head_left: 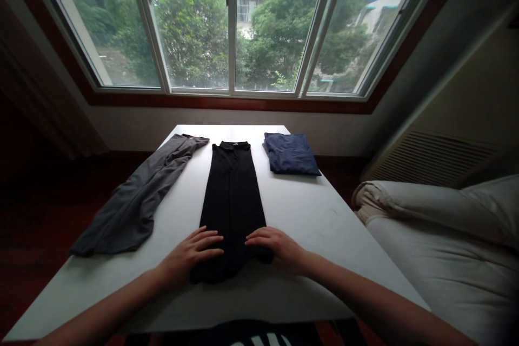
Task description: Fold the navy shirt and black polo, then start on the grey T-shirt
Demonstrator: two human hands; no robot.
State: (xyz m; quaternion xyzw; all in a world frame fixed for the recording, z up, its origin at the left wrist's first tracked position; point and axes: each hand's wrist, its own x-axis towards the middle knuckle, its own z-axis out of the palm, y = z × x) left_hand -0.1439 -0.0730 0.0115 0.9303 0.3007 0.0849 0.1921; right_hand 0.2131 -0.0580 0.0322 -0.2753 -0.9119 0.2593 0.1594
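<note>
Black trousers [231, 194] lie lengthwise on the white table, waistband at the far end and leg ends toward me. My left hand [190, 254] rests on their left edge near the leg ends, its fingers stretched out and a little apart. On the opposite edge lies my right hand [279, 246], fingers extended across the cloth and its thumb hidden. The cloth below both hands is slightly rumpled. To the left, grey trousers [133, 200] are spread at a slant. A folded dark blue garment [291, 154] sits at the far right of the table.
The white table [312, 216] stands before a wide window [231, 27] with a reddish-brown frame. A pale cushioned seat [441, 248] is close along the right side. A curtain [52, 86] hangs at the left. The grey leg ends reach the table's left edge.
</note>
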